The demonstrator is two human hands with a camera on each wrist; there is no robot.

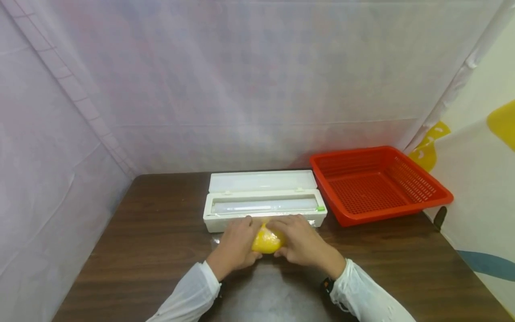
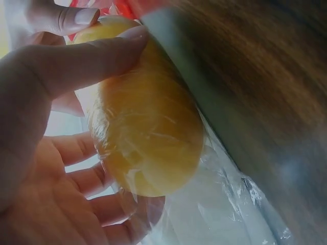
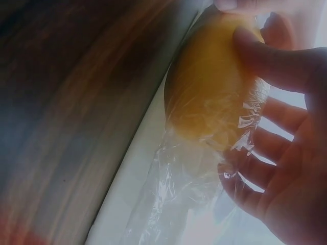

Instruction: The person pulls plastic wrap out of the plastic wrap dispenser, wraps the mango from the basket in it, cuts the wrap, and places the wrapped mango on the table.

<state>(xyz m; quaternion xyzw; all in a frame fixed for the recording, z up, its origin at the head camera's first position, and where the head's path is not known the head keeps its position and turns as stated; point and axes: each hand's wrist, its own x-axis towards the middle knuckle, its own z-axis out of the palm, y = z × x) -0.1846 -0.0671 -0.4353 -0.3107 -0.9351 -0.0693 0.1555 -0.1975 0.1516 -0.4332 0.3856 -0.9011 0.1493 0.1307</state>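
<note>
A dark wood-grain table (image 1: 141, 250) fills the lower frame, walled by pale sheeting. At centre, the left hand (image 1: 235, 246) and right hand (image 1: 301, 243) each grip, fingers curled, a smooth yellow fruit (image 1: 265, 240) in crinkly clear film (image 3: 179, 204). Just behind sits a white plastic dispenser box (image 1: 263, 201), with a red mesh basket (image 1: 378, 185) at right.

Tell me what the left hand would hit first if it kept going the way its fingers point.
Probably the white plastic wrap dispenser box: the left hand points straight at its front wall, just ahead.
</note>
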